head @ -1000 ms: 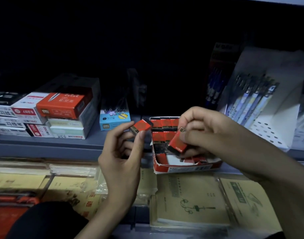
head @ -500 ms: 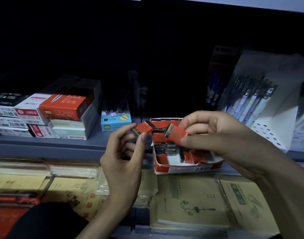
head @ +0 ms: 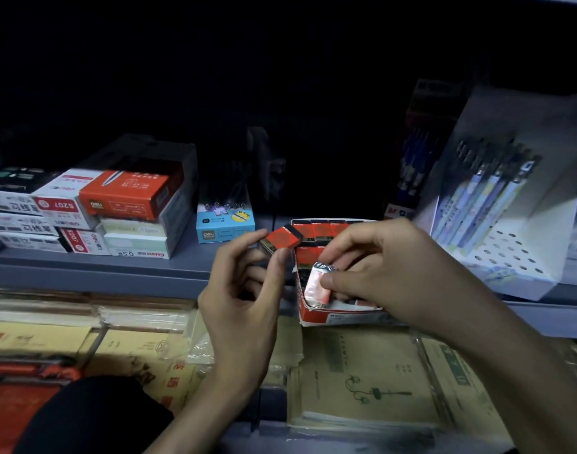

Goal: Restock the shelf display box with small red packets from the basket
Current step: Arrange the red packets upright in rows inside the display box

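A red display box [head: 315, 314] sits at the front edge of the grey shelf [head: 94, 271], with rows of small red packets [head: 323, 229] along its back. My left hand [head: 244, 309] pinches one red packet [head: 282, 240] between thumb and fingers just left of the box. My right hand [head: 375, 273] holds a second packet [head: 318, 286], which stands on end over the box's front left part and shines pale under glare. My right hand hides much of the box's inside. No basket shows.
Stacked stationery boxes [head: 116, 208] and a small blue box [head: 224, 224] stand left on the shelf. A white pen display [head: 503, 224] stands at the right. Wrapped yellow-brown notebooks [head: 362, 378] lie on the lower level. A red item [head: 18, 404] lies at bottom left.
My right hand has turned its packet from lying across above the box to standing on end and lowered it toward the box's front left. My left hand has barely moved.
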### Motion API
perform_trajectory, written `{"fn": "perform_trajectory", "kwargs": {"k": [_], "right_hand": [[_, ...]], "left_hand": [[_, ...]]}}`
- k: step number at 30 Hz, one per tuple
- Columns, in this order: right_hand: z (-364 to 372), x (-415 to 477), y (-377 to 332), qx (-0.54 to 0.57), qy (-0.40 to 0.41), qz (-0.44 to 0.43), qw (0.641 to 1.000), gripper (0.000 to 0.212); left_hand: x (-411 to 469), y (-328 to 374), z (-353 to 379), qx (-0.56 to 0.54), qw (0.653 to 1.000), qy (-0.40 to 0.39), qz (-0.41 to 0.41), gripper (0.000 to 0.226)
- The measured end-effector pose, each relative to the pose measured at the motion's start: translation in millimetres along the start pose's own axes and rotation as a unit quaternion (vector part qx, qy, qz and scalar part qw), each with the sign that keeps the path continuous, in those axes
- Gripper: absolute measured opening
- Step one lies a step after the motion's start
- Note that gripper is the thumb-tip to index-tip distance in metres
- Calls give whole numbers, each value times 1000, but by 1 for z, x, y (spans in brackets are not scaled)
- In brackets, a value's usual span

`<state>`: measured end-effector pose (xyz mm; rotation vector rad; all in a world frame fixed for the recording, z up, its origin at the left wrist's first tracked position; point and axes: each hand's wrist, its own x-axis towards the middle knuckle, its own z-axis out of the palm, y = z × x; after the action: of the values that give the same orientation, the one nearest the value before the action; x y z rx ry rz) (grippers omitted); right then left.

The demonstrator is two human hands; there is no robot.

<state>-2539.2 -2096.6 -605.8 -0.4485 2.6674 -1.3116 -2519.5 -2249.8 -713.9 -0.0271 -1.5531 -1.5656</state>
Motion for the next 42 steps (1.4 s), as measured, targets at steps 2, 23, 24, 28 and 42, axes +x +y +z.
{"fn": "perform_trajectory", "kwargs": {"k": [2, 23, 24, 28, 42], "right_hand": [[3, 0, 2, -42, 18, -9, 999, 15], [24, -13, -4, -119, 88, -5, 989, 11], [25, -13, -3, -117, 90, -4, 989, 10], [22, -14, 0, -111, 80, -2, 991, 10], [0, -7, -4, 154, 87, -4, 984, 11]], "left_hand": [[-1, 0, 0, 4, 1000, -3, 0, 30], [-13, 5, 4, -6, 999, 1, -47, 27], [-13, 6, 4, -3, 999, -2, -40, 28], [-12, 9, 3, 16, 1000, -11, -5, 28], [-7, 10, -4, 16, 994, -84, 62, 34]]}}
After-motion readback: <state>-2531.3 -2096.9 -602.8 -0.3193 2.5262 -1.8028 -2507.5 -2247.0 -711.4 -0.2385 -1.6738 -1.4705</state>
